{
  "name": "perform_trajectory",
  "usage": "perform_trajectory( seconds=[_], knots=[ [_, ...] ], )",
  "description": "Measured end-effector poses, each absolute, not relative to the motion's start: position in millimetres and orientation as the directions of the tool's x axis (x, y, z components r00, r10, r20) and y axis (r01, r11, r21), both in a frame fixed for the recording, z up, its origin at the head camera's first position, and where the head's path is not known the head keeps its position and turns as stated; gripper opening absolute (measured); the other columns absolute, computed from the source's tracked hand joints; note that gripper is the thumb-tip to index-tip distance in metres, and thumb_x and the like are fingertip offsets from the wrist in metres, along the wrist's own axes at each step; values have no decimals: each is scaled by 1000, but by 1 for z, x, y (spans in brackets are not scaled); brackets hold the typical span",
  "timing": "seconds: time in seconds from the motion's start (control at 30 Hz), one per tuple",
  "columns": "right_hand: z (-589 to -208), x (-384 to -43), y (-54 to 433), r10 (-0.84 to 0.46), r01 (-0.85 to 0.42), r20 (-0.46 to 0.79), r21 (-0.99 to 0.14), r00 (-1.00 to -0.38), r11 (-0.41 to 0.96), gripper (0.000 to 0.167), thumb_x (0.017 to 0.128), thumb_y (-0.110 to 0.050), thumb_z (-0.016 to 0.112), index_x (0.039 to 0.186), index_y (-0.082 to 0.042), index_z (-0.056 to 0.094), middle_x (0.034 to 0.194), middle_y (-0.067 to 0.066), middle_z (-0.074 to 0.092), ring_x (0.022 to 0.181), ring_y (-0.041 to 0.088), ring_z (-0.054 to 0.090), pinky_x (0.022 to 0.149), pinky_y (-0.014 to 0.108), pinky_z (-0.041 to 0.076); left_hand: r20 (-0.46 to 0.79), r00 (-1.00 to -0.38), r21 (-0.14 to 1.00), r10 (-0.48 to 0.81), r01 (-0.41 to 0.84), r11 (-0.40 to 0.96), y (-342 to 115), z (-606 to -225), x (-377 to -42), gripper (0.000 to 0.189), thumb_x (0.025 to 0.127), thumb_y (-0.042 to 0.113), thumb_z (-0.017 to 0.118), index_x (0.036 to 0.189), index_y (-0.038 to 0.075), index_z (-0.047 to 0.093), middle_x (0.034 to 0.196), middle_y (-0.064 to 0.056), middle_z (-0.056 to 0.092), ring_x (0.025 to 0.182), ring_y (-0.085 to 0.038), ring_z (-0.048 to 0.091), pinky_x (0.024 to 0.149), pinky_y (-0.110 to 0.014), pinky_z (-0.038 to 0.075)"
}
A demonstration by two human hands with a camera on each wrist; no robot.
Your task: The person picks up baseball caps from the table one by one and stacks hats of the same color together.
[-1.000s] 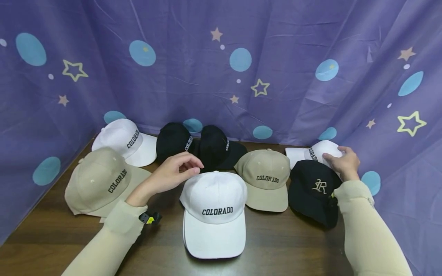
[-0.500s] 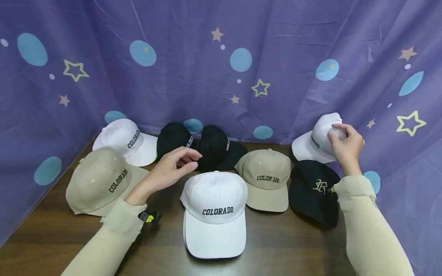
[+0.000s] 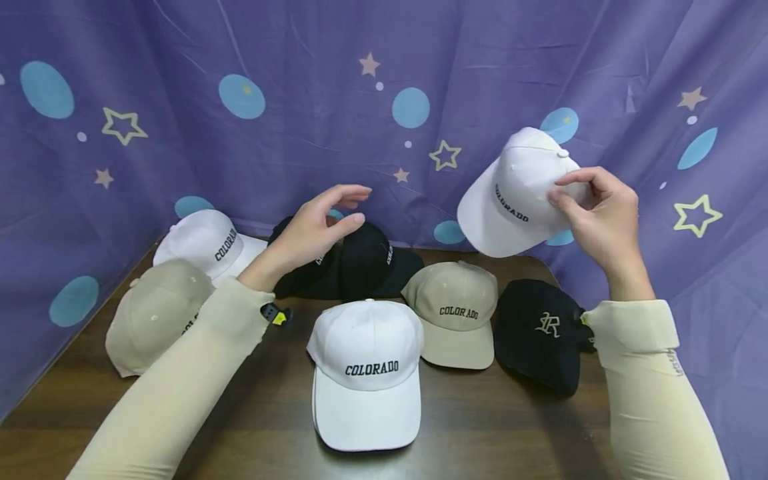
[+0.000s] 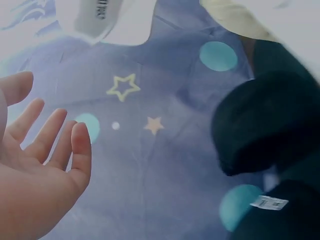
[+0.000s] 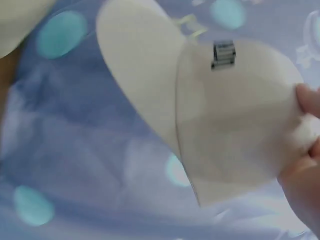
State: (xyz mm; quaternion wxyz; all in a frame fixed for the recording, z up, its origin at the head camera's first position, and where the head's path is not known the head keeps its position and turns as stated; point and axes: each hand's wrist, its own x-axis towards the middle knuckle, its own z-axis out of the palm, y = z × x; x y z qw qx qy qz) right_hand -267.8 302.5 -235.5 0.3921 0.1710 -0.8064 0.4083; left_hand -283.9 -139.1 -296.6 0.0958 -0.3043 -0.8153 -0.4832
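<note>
My right hand (image 3: 606, 223) pinches the crown of a white cap (image 3: 522, 193) lettered COLORADO, held in the air above the table's right side with its brim tilted down to the left. In the right wrist view, thumb and fingers grip the crown of that cap (image 5: 235, 115). My left hand (image 3: 309, 230) hovers with relaxed fingers over the two black caps (image 3: 366, 260) at the back, holding nothing; the left wrist view shows this hand (image 4: 45, 165) with its palm bare. In front of it, another white COLORADO cap (image 3: 367, 373) sits at the table's centre, seemingly with a second brim beneath.
A beige cap (image 3: 453, 313) and a black cap with an R emblem (image 3: 540, 333) sit on the right. On the left are a white cap (image 3: 201, 243) and a beige cap (image 3: 153, 313), partly behind my left arm. A purple curtain (image 3: 336, 147) hangs behind the wooden table (image 3: 480, 427).
My right hand has lifted the white cap off the back right of the table, up and to the left. My left hand has risen slightly and shifted right.
</note>
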Motion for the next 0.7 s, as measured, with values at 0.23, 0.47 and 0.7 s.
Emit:
perform_trajectory(
  seconds=[0.23, 0.47, 0.7],
  knots=[
    [-214, -246, 264, -250, -775, 742, -538, -622, 332, 23, 83, 20, 77, 104, 11, 73, 99, 2, 72, 81, 12, 61, 71, 18, 48, 472, -749, 674, 465, 646, 358, -113, -254, -296, 54, 110, 38, 59, 161, 27, 46, 161, 7, 48, 144, -15, 46, 108, -44, 46],
    [-218, -242, 235, -444, -807, 689, -569, -573, 158, 26, 81, 29, 73, 101, 12, 70, 103, 6, 73, 95, 18, 67, 84, 23, 54, 484, -706, 619, 517, 694, 368, -100, -230, -296, 53, 111, 42, 56, 161, 31, 45, 163, 12, 45, 147, -7, 42, 112, -40, 46],
    [-223, -241, 216, -537, -775, 614, -620, -578, 125, 29, 83, 25, 75, 104, 5, 72, 107, 12, 71, 100, 24, 65, 87, 26, 55, 419, -737, 657, 530, 649, 383, -104, -231, -291, 41, 111, 38, 56, 150, 24, 62, 151, 5, 58, 138, -14, 53, 111, -42, 47]
  ],
)
